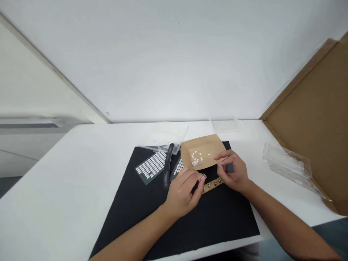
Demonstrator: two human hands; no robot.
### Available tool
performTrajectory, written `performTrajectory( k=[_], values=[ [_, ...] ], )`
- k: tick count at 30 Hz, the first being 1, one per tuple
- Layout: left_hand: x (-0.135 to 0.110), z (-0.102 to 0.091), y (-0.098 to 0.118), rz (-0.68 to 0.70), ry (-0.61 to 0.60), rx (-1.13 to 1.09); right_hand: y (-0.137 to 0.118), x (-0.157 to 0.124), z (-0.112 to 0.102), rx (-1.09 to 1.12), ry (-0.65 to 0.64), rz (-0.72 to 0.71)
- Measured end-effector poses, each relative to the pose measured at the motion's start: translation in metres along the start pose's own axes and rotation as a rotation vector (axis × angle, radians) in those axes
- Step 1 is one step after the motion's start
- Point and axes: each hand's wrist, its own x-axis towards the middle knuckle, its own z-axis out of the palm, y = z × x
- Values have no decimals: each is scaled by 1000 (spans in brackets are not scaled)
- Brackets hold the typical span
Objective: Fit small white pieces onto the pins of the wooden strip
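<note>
My left hand (183, 192) is closed in a pinch on a small shiny metal piece (202, 177), held above the black mat. Just in front of a brown paper tray (209, 143), my right hand (232, 170) has its thumb and fingertips drawn together; whatever may be between them is too small to make out. Several white oval stickers (195, 161) lie loose in the tray. Below the hands, a tan strip (213, 185) carries several small metal parts, partly hidden by my left hand.
On the black mat (212, 224) lie a sheet of white oval stickers (152, 166), a second sheet (178, 166) and a black curved handle (168, 166). Clear plastic boxes (165, 134) stand behind. Another clear plastic case (288, 163) leans near a cardboard panel (312, 108) at right.
</note>
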Motion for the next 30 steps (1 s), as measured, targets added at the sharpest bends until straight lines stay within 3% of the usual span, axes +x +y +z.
performTrajectory(
  k=[10,17,24,30],
  values=[
    [1,-1,0,1,1,6,-1,4,1,-53,50,3],
    [-1,-1,-2,-6,-16,12,1,3,2,-208,154,303],
    [-2,0,-2,1,-10,6,1,9,-1,-260,106,176],
    [-2,0,-2,0,-10,-2,1,8,-2,-272,122,161]
  ],
)
